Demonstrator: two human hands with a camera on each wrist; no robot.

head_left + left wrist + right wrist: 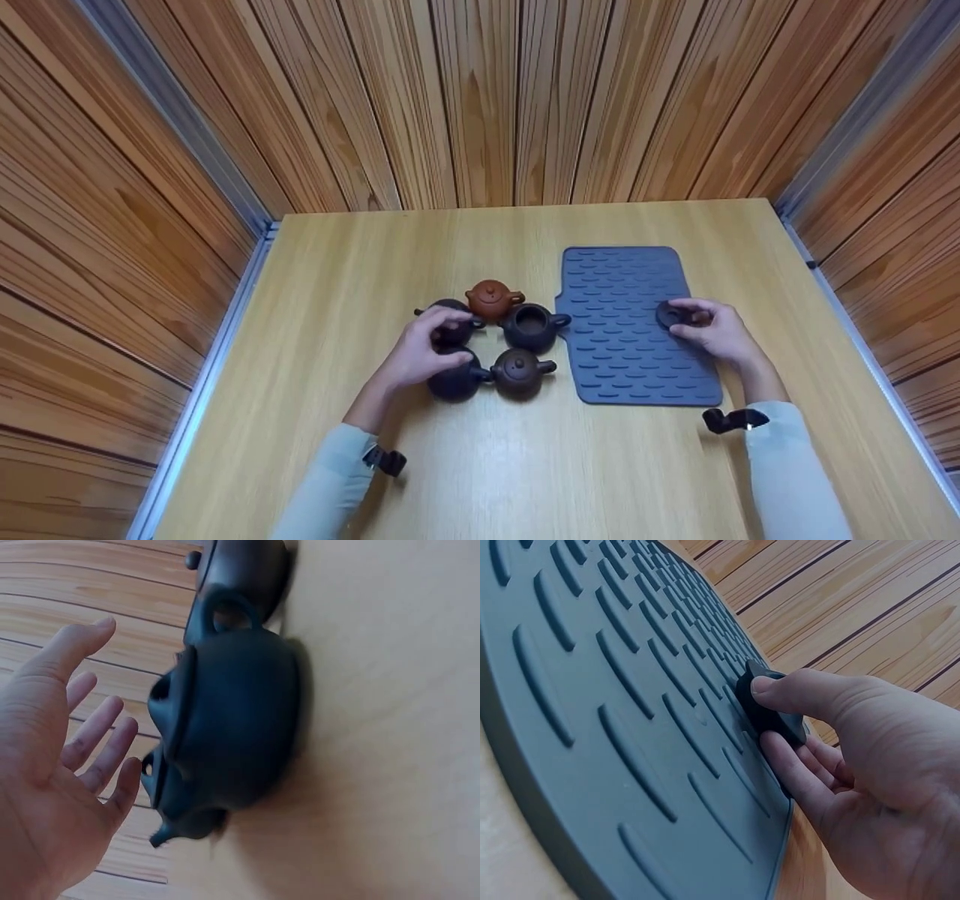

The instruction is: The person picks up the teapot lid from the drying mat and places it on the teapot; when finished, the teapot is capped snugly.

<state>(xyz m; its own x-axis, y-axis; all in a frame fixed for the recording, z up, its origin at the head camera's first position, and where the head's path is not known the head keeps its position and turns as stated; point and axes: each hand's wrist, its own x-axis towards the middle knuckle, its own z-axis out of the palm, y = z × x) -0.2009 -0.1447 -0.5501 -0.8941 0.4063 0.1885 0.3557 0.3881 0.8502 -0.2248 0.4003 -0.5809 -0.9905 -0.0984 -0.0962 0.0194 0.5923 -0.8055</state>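
Note:
My right hand (716, 330) pinches a black teapot lid (667, 315) between thumb and fingers at the right side of the grey ridged mat (622, 382). In the right wrist view the lid (769, 709) is at the mat's surface. My left hand (420, 352) is spread over two dark teapots on the left; its relaxed fingers hold nothing, and the left wrist view has it beside a lidded dark teapot (240, 720), apart from it. A black teapot without a lid (531, 341) shows its round opening near the mat's left edge.
An orange-brown teapot (491, 301) stands at the back of the group, and a brown teapot (517, 375) at the front. All the teapots sit close together on the wooden table (495, 465). Wood-panelled walls (480, 105) rise behind and at both sides.

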